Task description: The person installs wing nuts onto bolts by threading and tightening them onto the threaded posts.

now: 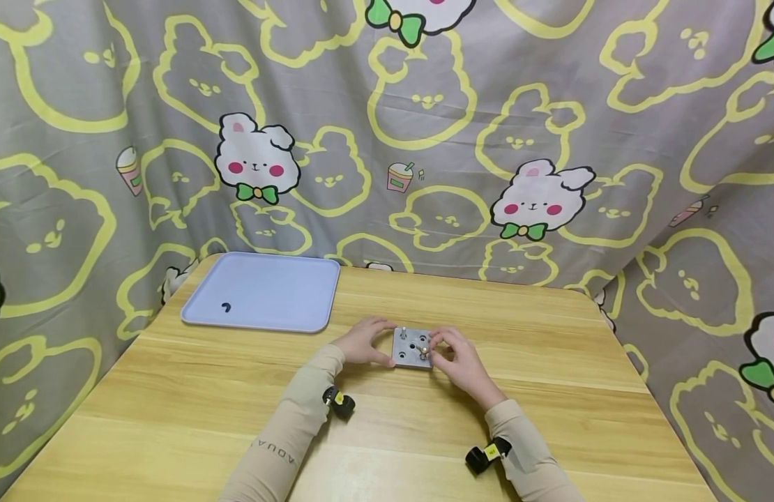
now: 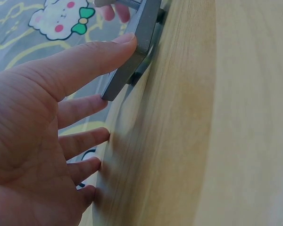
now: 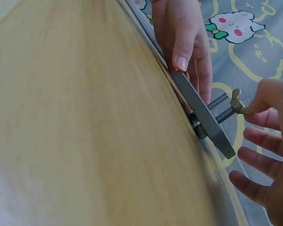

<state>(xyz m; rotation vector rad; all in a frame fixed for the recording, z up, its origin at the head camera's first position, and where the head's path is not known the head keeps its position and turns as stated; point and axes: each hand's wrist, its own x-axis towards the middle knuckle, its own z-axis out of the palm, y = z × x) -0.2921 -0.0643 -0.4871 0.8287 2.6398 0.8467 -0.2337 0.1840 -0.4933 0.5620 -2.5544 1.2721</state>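
A grey square metal plate (image 1: 413, 362) with several holes lies on the table between both hands. Two threaded bolts rise from it: a bare bolt (image 3: 218, 101) and a second bolt (image 3: 225, 115) topped by a brass wing nut (image 3: 236, 103). My left hand (image 1: 364, 341) grips the plate's left side, thumb on the near edge and index finger at the far corner, as the left wrist view shows. With thumb and index finger, my right hand (image 1: 461, 359) pinches a wing of the nut, its other fingers spread. Bolt heads (image 3: 200, 132) show beneath the plate.
At the back left of the wooden table (image 1: 550, 335) stands a pale blue tray (image 1: 268, 282) holding a small dark curved piece (image 1: 226, 307). A patterned grey curtain (image 1: 349, 202) hangs behind the table and at its sides. Each wrist wears a black camera (image 1: 343, 404).
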